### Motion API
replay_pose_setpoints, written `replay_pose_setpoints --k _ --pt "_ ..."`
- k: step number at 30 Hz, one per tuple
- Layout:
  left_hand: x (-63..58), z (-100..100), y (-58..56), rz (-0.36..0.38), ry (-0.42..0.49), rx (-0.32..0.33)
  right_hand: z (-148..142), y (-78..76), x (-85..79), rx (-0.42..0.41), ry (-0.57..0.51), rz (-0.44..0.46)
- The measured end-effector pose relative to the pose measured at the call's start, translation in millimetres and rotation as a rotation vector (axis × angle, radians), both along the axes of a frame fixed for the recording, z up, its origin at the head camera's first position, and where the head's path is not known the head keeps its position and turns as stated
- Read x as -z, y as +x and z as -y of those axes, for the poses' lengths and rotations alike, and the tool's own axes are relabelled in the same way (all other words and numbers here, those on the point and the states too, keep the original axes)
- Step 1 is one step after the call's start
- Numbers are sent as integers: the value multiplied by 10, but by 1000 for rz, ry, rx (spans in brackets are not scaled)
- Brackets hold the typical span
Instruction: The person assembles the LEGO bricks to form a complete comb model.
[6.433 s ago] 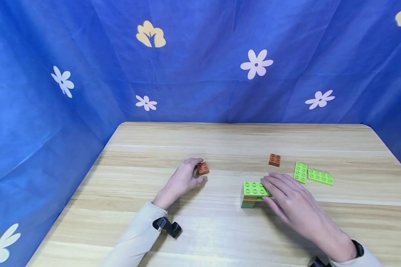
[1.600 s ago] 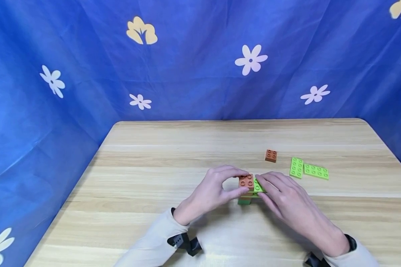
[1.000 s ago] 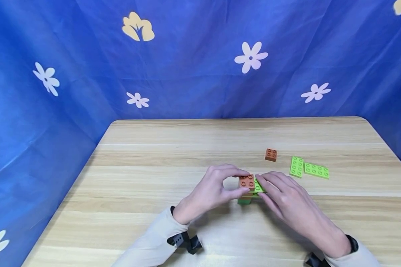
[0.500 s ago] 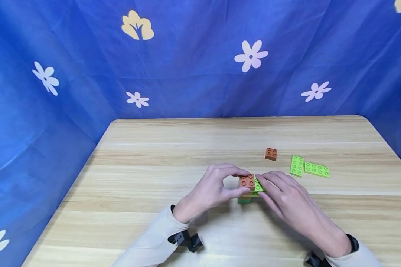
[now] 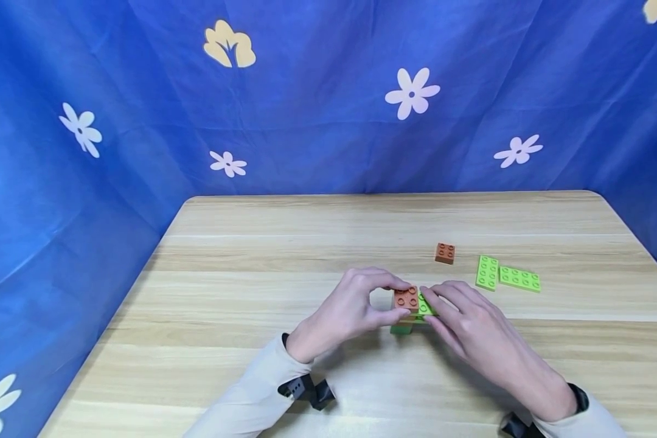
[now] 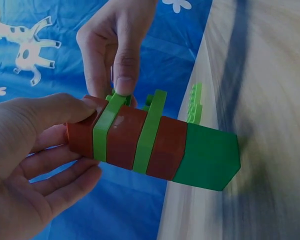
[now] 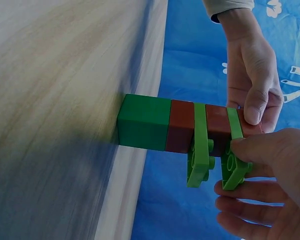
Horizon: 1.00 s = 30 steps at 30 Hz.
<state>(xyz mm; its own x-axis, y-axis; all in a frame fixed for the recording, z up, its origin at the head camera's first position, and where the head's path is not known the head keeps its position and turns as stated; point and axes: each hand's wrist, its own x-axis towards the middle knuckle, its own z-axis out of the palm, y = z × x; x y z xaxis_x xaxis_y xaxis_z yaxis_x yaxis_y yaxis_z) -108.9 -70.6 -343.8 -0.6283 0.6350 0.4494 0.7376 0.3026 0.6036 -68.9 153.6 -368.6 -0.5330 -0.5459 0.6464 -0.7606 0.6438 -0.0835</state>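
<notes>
A small tower of toy building bricks stands on the table, its dark green brick [image 6: 207, 156] at the bottom. Above that come a brown brick [image 6: 166, 149], a light green plate [image 6: 151, 132], another brown brick [image 6: 125, 137] and an upper light green plate [image 7: 235, 124]. On top sits a studded reddish-brown brick [image 5: 406, 300], pinched between thumb and fingers of my left hand [image 5: 345, 310]. My right hand [image 5: 484, 334] pinches the upper plate's overhanging end. Both plates jut out to the right of the tower. Fingers cover part of the top brick and upper plate.
Behind the tower lies a loose brown brick [image 5: 444, 253]. To its right are two loose light green plates, one lengthwise [image 5: 486, 272] and one crosswise [image 5: 519, 279]. A blue flowered curtain [image 5: 317, 121] hangs along the far and left sides of the wooden table [image 5: 224, 274].
From the table's left, my left hand has brought the brown brick over onto the tower's top. My right hand has stayed on the light green plate. Over the last second, both hands hardly move.
</notes>
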Motion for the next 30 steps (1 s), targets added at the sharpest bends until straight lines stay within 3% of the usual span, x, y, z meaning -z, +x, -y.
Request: replay_pose_setpoints --k 5,19,30 --pt "16 7 -8 48 -1 -5 -3 5 5 -6 3 2" --pt "188 19 18 47 83 -90 -25 12 17 -2 5 26" --pt "233 44 6 69 93 -91 -27 6 20 -11 6 26"
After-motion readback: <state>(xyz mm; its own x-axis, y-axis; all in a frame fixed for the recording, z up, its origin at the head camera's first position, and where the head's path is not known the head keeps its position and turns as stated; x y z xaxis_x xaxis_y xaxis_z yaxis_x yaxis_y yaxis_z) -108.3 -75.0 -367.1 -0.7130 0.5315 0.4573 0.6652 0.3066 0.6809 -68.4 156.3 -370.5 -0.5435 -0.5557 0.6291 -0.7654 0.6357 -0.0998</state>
